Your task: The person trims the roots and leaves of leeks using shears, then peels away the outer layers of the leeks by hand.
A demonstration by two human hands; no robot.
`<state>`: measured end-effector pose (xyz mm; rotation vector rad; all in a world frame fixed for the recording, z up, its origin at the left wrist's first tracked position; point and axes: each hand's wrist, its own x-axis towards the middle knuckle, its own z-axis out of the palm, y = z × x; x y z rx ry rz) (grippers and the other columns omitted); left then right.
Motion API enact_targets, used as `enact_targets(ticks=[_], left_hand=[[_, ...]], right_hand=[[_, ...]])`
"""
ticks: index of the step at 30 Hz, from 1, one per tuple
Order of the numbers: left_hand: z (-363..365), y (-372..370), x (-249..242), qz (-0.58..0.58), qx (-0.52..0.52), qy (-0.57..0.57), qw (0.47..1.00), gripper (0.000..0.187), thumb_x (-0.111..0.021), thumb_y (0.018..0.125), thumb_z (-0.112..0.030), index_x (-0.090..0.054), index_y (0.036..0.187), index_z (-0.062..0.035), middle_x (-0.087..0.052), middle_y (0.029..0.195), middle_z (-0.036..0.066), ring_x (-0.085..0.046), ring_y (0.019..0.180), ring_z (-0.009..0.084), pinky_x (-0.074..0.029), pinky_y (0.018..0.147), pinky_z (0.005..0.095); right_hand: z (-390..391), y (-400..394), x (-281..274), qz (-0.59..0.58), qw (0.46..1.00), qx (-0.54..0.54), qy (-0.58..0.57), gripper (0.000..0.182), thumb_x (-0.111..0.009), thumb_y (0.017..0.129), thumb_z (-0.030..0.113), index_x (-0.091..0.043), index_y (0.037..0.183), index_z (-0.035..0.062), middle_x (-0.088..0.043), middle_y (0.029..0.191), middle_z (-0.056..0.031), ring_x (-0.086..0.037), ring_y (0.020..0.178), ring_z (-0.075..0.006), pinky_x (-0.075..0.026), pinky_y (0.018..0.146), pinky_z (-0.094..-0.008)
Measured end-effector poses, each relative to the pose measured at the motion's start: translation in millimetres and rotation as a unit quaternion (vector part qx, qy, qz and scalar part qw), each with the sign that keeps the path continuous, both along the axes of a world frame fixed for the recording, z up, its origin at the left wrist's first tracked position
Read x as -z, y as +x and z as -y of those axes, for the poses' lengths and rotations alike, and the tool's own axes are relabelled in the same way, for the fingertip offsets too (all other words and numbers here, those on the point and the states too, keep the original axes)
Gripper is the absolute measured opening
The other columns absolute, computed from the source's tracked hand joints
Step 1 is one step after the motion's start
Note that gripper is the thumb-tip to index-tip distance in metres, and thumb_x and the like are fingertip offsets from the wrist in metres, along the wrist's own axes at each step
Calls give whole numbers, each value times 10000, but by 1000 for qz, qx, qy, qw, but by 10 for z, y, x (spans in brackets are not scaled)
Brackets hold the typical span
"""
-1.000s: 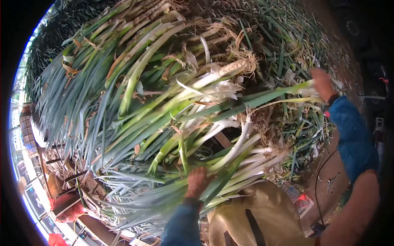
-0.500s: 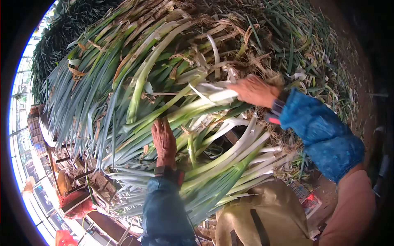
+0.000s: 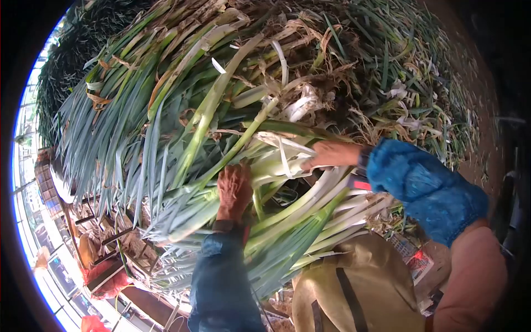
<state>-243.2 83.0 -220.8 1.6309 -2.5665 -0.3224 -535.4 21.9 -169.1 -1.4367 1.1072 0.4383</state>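
Note:
Across the middle of the head view lies a leek (image 3: 271, 166) with a pale stalk and green leaves. My left hand (image 3: 234, 187) is closed on its leafy part, knuckles up and fingertips mostly hidden. At the leek's white end, my right hand (image 3: 334, 154) is curled round the stalk, its fingers partly hidden by it. A loose strip of peeled skin (image 3: 284, 157) hangs over the stalk near my right fingers. Below both hands, a row of cleaner leeks (image 3: 310, 221) lies with white ends to the right.
A large heap of untrimmed leeks (image 3: 133, 122) with dry outer leaves rises beyond my hands. Trimmings and roots (image 3: 415, 105) cover the ground at the upper right. A red bag (image 3: 105, 275) and wooden slats stand at the lower left. Printed paper (image 3: 417, 265) lies beside my knee.
My right hand has come down and nearer along with the leek's white end. My left hand has shifted slightly right, its fingers more curled. Loose peeled skin now dangles from the stalk.

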Motion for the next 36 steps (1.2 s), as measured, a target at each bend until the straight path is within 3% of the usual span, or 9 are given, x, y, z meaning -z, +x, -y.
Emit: enact_targets(ticks=[6, 11, 14, 18, 20, 23, 26, 31, 36], left_hand=[[-349, 23, -28, 16, -26, 25, 999, 198, -561, 671, -96, -550, 868, -76, -523, 832, 100, -503, 816, 275, -425, 691, 392], [-406, 205, 64, -13, -51, 12, 999, 170, -546, 683, -43, -536, 848, -81, -602, 756, 81, -538, 791, 289, -437, 682, 404], [-334, 358, 19, -21, -64, 45, 997, 193, -570, 664, -33, -539, 849, -80, -604, 759, 92, -539, 788, 303, -440, 689, 426], [-262, 507, 82, 18, -98, 27, 995, 85, -524, 723, -40, -545, 803, -62, -602, 749, 131, -554, 781, 335, -446, 675, 445], [-266, 633, -26, 22, -118, 4, 993, 75, -491, 740, -32, -542, 792, -47, -601, 734, 150, -558, 786, 349, -451, 668, 452], [-360, 608, -72, 46, -118, 13, 992, 95, -498, 715, -22, -534, 798, -50, -584, 700, 146, -552, 760, 341, -440, 640, 461], [-472, 356, -148, 50, -78, -36, 995, 78, -534, 688, -48, -499, 753, -73, -564, 668, 112, -526, 722, 306, -419, 599, 434], [-820, -71, -258, 61, -59, -13, 996, 66, -550, 709, -87, -510, 762, -84, -550, 693, 55, -508, 743, 254, -407, 619, 389], [-1241, -299, -235, 54, -59, 39, 996, 63, -556, 723, -95, -544, 784, -81, -553, 695, 83, -527, 728, 256, -412, 612, 395]], right_hand=[[-272, 334, 131, 228, 874, 420, 82, 267, -551, 879, 280, -585, 805, 26, -524, 678, 5, -487, 581, -90, -420, 510, -246], [-240, -247, -292, 327, 839, 375, 219, 254, -481, 944, 246, -562, 832, 33, -445, 598, 44, -372, 458, -34, -312, 404, -181], [-273, -857, -571, 113, 985, 2, -127, 218, -515, 906, 217, -609, 815, 44, -546, 603, -68, -506, 492, -154, -418, 456, -284], [-17, -2709, -539, -142, 859, -166, -462, 121, -598, 740, 125, -657, 835, 81, -611, 729, -176, -599, 658, -342, -489, 609, -442], [212, -4024, -538, -477, 790, -142, -359, 185, -625, 752, 168, -656, 887, 46, -618, 778, -166, -602, 770, -337, -478, 660, -452], [47, -3969, -702, -533, 735, -179, -378, 335, -649, 709, 143, -612, 1023, 33, -597, 959, -156, -569, 881, -353, -460, 736, -446], [-86, -2616, -587, -217, 870, -53, -440, 610, -684, 716, 200, -450, 1248, 15, -469, 1185, -180, -470, 1074, -352, -395, 885, -460], [-609, -391, -277, 139, 884, 18, -445, 787, -812, 584, 276, -448, 1245, 51, -471, 1202, -167, -490, 1090, -327, -381, 922, -449], [-855, 257, -307, 164, 935, -162, -271, 335, -622, 722, 225, -557, 1018, 82, -552, 893, -58, -570, 862, -248, -449, 773, -372]])
